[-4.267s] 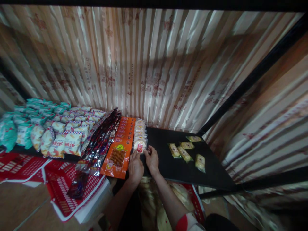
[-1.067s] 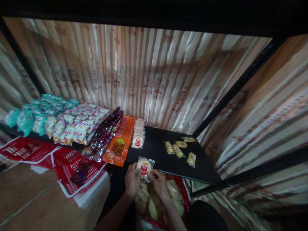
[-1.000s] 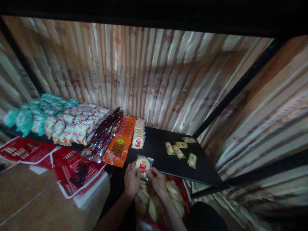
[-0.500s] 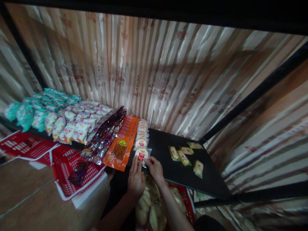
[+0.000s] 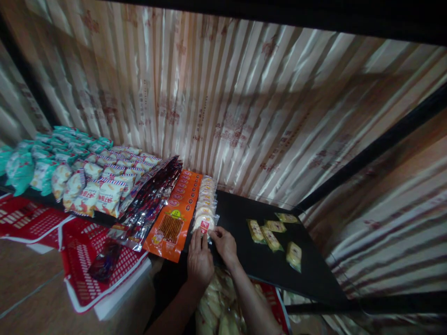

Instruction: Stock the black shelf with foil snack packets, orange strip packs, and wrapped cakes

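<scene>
A round white cake in a clear wrapper with a red label (image 5: 204, 224) lies at the front of a row of the same cakes (image 5: 206, 197) on the black shelf (image 5: 244, 251). My left hand (image 5: 199, 258) has its fingers pressed on the packet's near left edge. My right hand (image 5: 223, 243) pinches its right edge. Both hands rest at the shelf's front edge.
Orange snack packs (image 5: 175, 211), dark foil packs (image 5: 150, 200) and white and teal bags (image 5: 87, 186) fill the shelf's left. Several small yellow packets (image 5: 270, 232) lie to the right. A red basket with more cakes (image 5: 223, 311) sits below; empty red baskets (image 5: 87, 270) at left. Striped cloth behind.
Both hands lifted a wrapped cake from the basket below and brought it forward onto the shelf, setting it at the front of the cake row. The view tilted up a little.
</scene>
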The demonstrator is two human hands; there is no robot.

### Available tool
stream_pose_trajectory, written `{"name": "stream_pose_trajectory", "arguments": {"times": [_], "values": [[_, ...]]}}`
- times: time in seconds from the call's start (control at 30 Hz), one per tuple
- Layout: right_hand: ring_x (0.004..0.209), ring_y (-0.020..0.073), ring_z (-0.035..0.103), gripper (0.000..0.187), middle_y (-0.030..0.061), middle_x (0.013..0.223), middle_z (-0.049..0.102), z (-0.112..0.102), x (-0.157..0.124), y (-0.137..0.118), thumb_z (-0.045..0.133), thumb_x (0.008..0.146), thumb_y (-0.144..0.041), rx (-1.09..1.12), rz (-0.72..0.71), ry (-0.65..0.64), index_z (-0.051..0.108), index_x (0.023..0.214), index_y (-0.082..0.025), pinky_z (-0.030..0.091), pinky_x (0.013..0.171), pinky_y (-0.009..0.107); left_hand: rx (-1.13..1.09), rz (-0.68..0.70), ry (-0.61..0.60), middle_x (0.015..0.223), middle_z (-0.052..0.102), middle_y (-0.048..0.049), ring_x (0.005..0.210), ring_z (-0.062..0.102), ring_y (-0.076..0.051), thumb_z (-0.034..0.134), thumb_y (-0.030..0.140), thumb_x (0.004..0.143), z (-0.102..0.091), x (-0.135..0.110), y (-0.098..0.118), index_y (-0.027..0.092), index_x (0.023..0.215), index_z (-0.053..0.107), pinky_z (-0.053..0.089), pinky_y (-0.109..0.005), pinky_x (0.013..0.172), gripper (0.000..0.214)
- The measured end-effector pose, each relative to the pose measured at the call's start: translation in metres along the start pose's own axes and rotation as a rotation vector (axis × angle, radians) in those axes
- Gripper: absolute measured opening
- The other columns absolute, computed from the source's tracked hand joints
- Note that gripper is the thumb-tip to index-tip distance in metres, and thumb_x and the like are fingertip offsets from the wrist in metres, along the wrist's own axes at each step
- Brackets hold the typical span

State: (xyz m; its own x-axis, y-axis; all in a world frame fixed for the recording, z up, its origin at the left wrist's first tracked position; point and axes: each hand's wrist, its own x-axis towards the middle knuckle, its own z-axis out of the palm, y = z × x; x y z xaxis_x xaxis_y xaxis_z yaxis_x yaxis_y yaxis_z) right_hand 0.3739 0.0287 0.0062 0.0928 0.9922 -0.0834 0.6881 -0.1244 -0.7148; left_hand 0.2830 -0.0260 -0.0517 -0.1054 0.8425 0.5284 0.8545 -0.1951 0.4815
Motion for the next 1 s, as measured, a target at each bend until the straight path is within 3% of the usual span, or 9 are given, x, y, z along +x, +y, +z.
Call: {"name": "stream_pose_trajectory", "arguments": {"times": [0.3,0.57,0.87,1.0], "values": [[0.066,0.0146,0.06,0.018,-0.0004,0.072,0.066,-0.004,0.0,-0.005,0.05,0.077,-0.038,-0.103,-0.091,0.014,0.06,0.075,-0.023,0.039,0.06,0.023,-0.105,-0.002,0.053,0.133,0.041,-0.018,0.128,0.032,-0.027,0.037,0.008,0.08,-0.003,0.004,0.004,0.008,0.123,0.048,0.037,-0.046,0.1,0.044],[0.06,0.0146,0.059,0.014,-0.0023,0.066,0.062,-0.006,0.002,-0.012,0.052,0.074,-0.036,0.009,-0.123,0.048,0.054,0.08,-0.024,0.039,0.055,0.023,-0.186,-0.078,0.058,0.138,0.035,-0.017,0.132,0.026,-0.026,0.036,0.007,0.08,-0.011,0.007,0.008,0.01,0.122,0.047,0.035,-0.047,0.102,0.044],[0.06,0.0158,0.058,0.02,-0.0005,0.069,0.062,-0.001,0.007,-0.006,0.056,0.071,-0.039,0.073,-0.139,0.049,0.056,0.082,-0.023,0.042,0.058,0.026,-0.091,-0.041,0.078,0.137,0.041,-0.0147,0.134,0.025,-0.025,0.035,0.007,0.081,-0.007,0.011,0.006,0.012,0.128,0.044,0.034,-0.045,0.102,0.048],[0.073,0.0186,0.06,0.034,0.0056,0.084,0.064,-0.002,0.013,-0.002,0.051,0.074,-0.049,0.149,-0.106,0.143,0.058,0.09,-0.019,0.045,0.069,0.029,-0.072,-0.039,0.1,0.136,0.043,-0.0149,0.133,0.028,-0.024,0.036,0.008,0.081,-0.001,0.012,0.004,0.011,0.124,0.048,0.036,-0.043,0.101,0.045]]}}
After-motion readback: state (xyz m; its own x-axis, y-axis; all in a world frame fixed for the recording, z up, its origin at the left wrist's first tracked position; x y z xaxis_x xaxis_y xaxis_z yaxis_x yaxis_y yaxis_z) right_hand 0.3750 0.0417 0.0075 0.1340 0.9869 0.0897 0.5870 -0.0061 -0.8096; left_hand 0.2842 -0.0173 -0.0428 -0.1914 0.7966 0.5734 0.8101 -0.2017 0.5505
